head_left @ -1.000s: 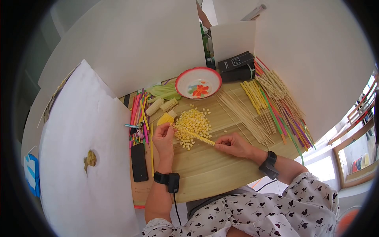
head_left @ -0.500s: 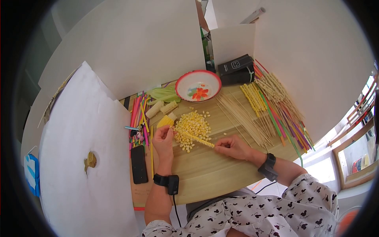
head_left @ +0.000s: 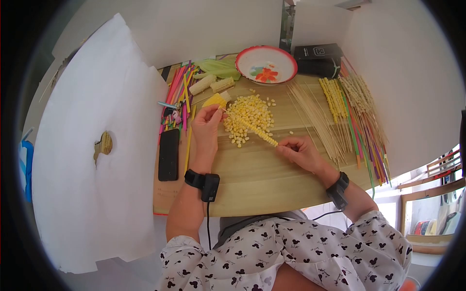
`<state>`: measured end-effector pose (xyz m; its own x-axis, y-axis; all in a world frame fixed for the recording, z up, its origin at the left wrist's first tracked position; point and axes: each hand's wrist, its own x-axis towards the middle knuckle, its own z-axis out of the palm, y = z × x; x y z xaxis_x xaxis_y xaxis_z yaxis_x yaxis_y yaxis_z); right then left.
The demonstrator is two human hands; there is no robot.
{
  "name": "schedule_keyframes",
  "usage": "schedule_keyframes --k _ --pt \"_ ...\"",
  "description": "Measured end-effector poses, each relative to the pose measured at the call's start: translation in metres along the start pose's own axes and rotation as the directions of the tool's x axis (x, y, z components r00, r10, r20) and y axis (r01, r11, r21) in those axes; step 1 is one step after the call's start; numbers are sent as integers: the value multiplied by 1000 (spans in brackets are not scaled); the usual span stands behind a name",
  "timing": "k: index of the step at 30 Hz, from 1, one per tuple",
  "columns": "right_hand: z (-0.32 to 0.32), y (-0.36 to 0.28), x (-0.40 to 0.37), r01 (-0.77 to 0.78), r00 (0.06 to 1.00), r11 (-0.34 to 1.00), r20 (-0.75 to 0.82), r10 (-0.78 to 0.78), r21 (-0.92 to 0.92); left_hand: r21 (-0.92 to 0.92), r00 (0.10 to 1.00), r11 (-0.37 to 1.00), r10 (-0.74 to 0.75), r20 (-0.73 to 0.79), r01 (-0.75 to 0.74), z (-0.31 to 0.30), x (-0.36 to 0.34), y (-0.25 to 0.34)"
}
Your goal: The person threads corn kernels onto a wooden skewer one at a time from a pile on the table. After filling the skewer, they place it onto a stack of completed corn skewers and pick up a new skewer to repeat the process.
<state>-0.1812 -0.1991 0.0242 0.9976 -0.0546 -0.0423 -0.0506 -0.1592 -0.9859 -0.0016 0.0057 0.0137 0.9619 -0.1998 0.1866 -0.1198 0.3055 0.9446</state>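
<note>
A skewer threaded with yellow corn kernels [head_left: 259,131] stretches between my hands, sloping down to the right. My left hand [head_left: 208,125] pinches its upper left end, and the fingertips partly hide that tip. At the lower right end, my right hand [head_left: 302,153] grips the skewer between thumb and fingers. Just beyond it lies a heap of loose corn kernels [head_left: 250,110] on the wooden table [head_left: 252,182]. A partly stripped corn cob [head_left: 214,100] rests right above my left fingertips.
Bare cobs [head_left: 203,85] and green husks [head_left: 218,68] lie behind the heap, beside an enamel bowl [head_left: 267,51]. To the right are bare skewers [head_left: 315,119] and finished corn skewers [head_left: 333,99]. A phone [head_left: 169,155] and colored sticks [head_left: 177,89] lie left.
The camera view has shifted, so the table contents appear higher and mostly farther right. Both hands keep their hold on the corn skewer, with little other visible change.
</note>
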Motion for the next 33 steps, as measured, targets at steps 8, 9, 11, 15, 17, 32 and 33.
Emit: schedule_keyframes --k 8,9,11,15,17,32,33 --pt "1 -5 0 -23 1000 1000 -9 23 -1 7 1000 1000 8 1 -8 -1 2 -5" --pt "1 -5 0 -29 1000 1000 -8 29 -5 13 1000 1000 22 8 -22 -1 2 -7" --pt "0 -5 0 -36 999 999 -6 36 -10 1 1000 1000 16 11 -16 0 2 -5" --pt "0 -6 0 -41 999 999 -8 41 -16 1 1000 1000 3 24 -3 0 2 -5" --pt "1 -6 0 -42 999 999 -10 42 -14 -7 1000 1000 6 26 -5 0 1 -5" --pt "1 -5 1 -48 999 998 -11 48 -26 12 1000 1000 29 3 -29 2 1 -4" --pt "1 -5 1 -42 999 999 -14 42 -29 21 999 999 42 4 -42 2 1 -4"
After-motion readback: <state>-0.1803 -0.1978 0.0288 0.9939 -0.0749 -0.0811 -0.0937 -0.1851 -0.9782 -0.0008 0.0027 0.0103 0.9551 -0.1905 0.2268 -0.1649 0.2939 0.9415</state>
